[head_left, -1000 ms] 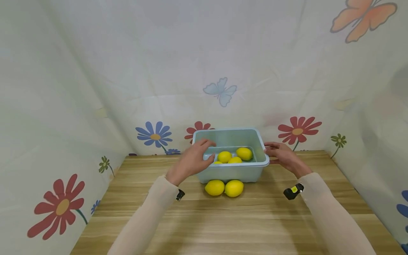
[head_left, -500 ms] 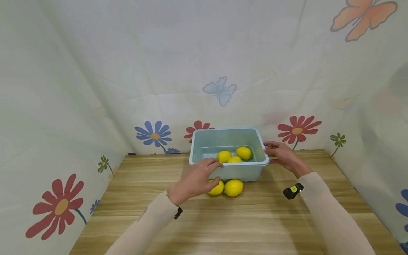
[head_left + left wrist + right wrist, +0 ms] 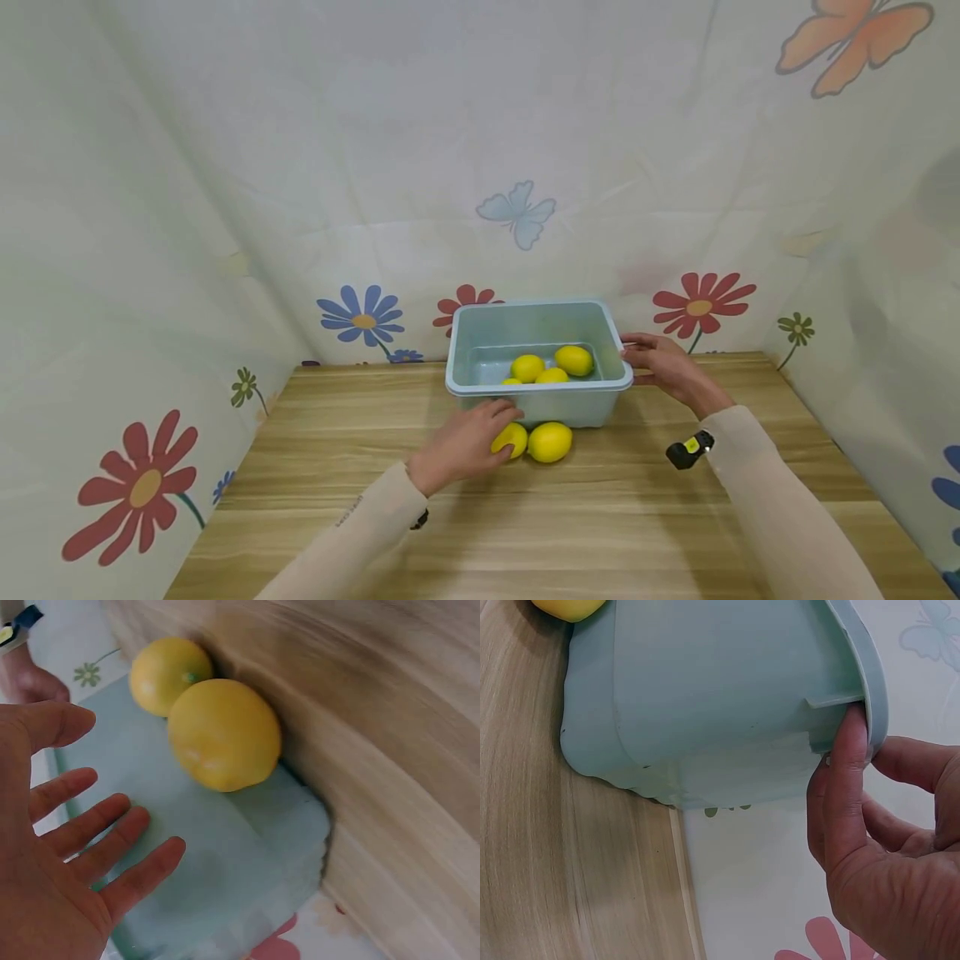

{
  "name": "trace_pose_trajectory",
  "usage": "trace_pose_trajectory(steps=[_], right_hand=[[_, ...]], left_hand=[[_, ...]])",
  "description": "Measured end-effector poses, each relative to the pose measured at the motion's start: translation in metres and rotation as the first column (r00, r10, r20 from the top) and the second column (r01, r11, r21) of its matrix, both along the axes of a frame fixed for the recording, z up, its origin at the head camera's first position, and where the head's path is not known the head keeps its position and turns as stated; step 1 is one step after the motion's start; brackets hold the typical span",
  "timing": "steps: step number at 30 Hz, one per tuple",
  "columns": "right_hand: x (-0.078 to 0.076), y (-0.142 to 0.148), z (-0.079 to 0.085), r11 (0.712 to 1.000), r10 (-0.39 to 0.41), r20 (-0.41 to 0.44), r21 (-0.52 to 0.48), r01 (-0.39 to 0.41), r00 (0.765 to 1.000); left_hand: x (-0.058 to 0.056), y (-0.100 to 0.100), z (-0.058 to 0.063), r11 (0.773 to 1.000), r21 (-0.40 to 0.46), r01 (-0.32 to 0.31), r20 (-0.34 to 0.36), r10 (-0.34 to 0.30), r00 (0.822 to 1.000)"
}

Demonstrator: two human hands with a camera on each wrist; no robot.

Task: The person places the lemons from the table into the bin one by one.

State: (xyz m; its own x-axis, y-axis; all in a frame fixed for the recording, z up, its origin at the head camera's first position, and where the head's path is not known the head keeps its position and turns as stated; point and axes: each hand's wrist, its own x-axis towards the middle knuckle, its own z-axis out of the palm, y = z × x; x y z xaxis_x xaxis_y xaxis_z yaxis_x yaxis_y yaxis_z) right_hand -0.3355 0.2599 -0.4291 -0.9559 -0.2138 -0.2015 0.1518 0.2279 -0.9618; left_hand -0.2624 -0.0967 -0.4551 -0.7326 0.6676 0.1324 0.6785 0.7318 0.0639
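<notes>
A light blue plastic bin (image 3: pixel 562 407) stands on the table with several lemons (image 3: pixel 574 361) inside. Two more lemons sit side by side before its front wall: a left lemon (image 3: pixel 513 441) and a right lemon (image 3: pixel 550 442). My left hand (image 3: pixel 461 446) hovers beside the left lemon, partly covering it in the head view. In the left wrist view its fingers (image 3: pixel 142 877) are spread and apart from the nearer lemon (image 3: pixel 225 735). My right hand (image 3: pixel 892 847) pinches the bin's right rim, thumb over the edge and fingers underneath.
The wood-grain table (image 3: pixel 480 533) extends in front of the bin and to both sides. A pale curtain (image 3: pixel 390 208) printed with flowers and butterflies rises right behind the bin and along both sides.
My left hand has come out from over the bin, down and toward me, to the left lemon before it. The right hand and the bin have stayed in place.
</notes>
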Motion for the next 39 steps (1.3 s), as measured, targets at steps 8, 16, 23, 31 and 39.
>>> trace_pose_trajectory(steps=[8,16,23,31,39], right_hand=[[0.001,0.0,-0.001,1.0,0.002,-0.009,0.021,-0.001,1.0],[0.0,0.0,-0.005,1.0,-0.007,-0.002,0.03,0.007,1.0],[-0.001,0.0,-0.005,1.0,-0.007,-0.007,0.023,0.007,1.0],[0.001,-0.001,-0.002,1.0,-0.013,0.0,0.025,0.013,1.0],[0.002,-0.001,-0.001,1.0,-0.009,0.003,0.018,0.009,1.0]], left_hand=[[-0.002,0.0,-0.023,0.998,-0.059,0.02,0.007,-0.02,1.0],[-0.003,0.001,-0.035,0.997,-0.068,0.035,-0.006,-0.036,0.999],[-0.001,0.002,-0.038,0.991,-0.129,0.042,0.039,-0.037,0.999],[0.007,-0.002,-0.048,0.979,-0.193,0.064,0.159,-0.033,0.987],[0.011,-0.005,-0.049,0.983,-0.172,0.057,0.198,-0.022,0.98]])
